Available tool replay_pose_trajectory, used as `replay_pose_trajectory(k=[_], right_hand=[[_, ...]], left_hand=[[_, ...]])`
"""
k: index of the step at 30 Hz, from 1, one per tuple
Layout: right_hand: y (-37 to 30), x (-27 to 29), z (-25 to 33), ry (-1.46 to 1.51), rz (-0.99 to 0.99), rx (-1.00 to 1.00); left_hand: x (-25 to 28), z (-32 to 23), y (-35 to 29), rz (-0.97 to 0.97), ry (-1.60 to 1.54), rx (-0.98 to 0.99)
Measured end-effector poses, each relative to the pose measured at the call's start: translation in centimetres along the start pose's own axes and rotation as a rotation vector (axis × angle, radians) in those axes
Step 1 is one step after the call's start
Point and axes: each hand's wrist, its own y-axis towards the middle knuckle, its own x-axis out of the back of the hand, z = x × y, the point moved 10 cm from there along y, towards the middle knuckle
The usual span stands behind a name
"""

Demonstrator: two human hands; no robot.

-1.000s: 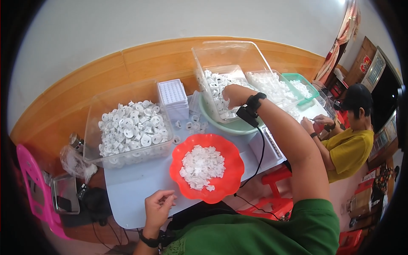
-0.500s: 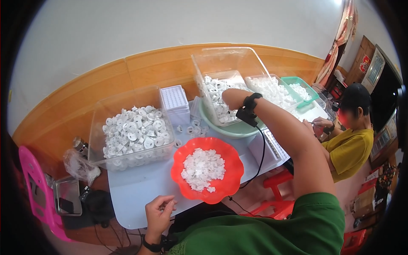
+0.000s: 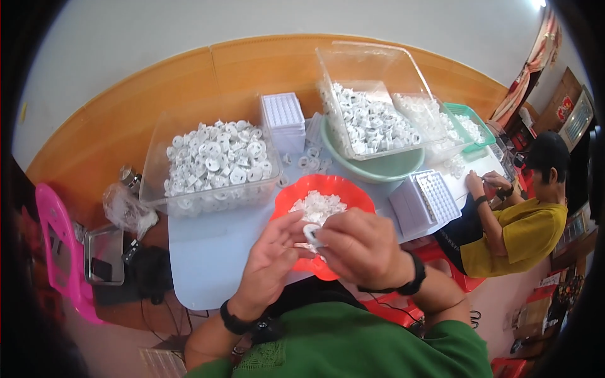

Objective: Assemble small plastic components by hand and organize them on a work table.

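Observation:
In front of my chest my two hands meet over a red scalloped bowl [image 3: 287,200] that holds a pile of small white translucent pieces [image 3: 317,206]. The closed fingers of my right hand [image 3: 367,251] grip a white round plastic part [image 3: 312,234] with a hole through its middle. Beside that part is my left hand [image 3: 270,268], palm turned inward, its fingers extended and the thumb apart. Whether the left fingertips touch the part, I cannot tell. My hands cover the lower part of the bowl.
Left stands a clear bin [image 3: 217,195] full of white round parts. Another clear bin [image 3: 378,148] rests on a green basin [image 3: 394,167]. Stacked white trays [image 3: 426,200] sit to the right, with more trays [image 3: 283,116] behind. A co-worker [image 3: 513,230] sits at far right.
My right hand has come back from the bin on the green basin with a white round part. My left hand has risen to meet it over the bowl. The view has shifted.

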Motion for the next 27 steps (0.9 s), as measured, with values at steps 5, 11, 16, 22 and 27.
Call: replay_pose_trajectory(k=[5, 11, 16, 22, 27], right_hand=[[-3.8, -3.0, -0.1, -0.033, -0.035, -0.117], [-6.4, -1.0, -3.0, 0.278, -0.145, -0.363], [-10.1, -1.5, -7.4, 0.302, 0.006, -0.604], [-10.5, -3.4, -9.5, 0.127, 0.317, -0.485], [-10.6, -5.2, -10.0, -0.014, 0.554, -0.441]], left_hand=[[0.6, 3.5, -0.8, 0.072, -0.081, 0.121], [2.0, 4.7, -1.4, 0.145, -0.15, 0.16], [3.3, 5.6, -1.4, 0.121, -0.106, 0.173], [4.1, 4.8, -0.5, 0.02, -0.029, 0.123], [5.3, 5.1, 0.4, -0.074, -0.039, 0.102]])
